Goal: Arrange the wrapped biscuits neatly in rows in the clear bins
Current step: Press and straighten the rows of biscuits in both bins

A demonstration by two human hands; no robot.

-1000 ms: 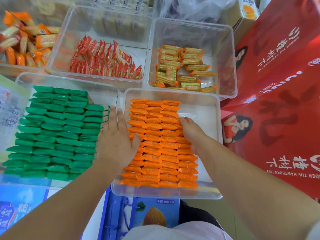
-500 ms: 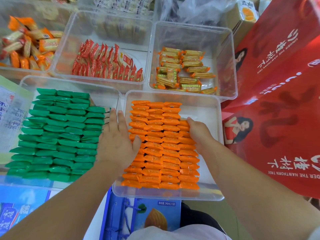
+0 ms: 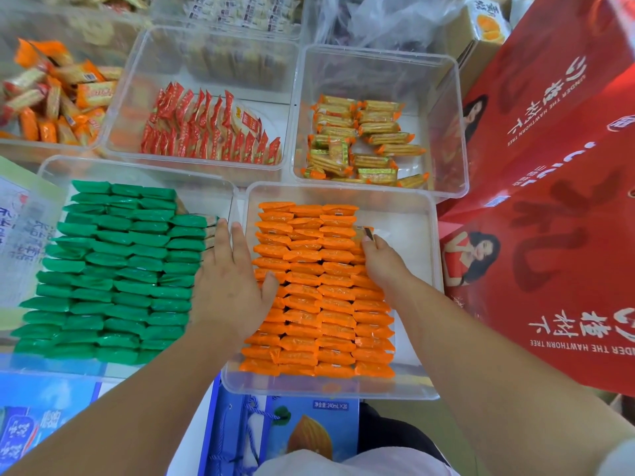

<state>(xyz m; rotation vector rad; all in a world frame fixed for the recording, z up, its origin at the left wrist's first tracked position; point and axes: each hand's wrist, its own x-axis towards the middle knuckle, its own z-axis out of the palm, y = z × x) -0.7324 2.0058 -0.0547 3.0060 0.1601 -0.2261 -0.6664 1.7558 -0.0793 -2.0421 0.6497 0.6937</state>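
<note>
Orange wrapped biscuits (image 3: 309, 304) lie in several neat rows in the near clear bin (image 3: 410, 386). My left hand (image 3: 230, 290) rests flat on that bin's left edge, fingers straight, thumb touching the leftmost orange row. My right hand (image 3: 385, 266) is at the far end of the rightmost row, its fingers curled and pinching one orange packet (image 3: 365, 232) whose end sticks up. Beside it on the left, green wrapped biscuits (image 3: 113, 269) fill a second clear bin (image 3: 137, 166) in rows.
Behind stand a bin of red packets (image 3: 206, 132), a bin of yellow-green packets (image 3: 364, 142) and a loose orange pile (image 3: 51, 97). Red gift boxes (image 3: 549, 201) crowd the right side. A blue carton (image 3: 292, 431) lies under the near bin.
My right hand has slid a little farther along the rightmost orange row and now pinches a packet at its end. My left hand has stayed in place.
</note>
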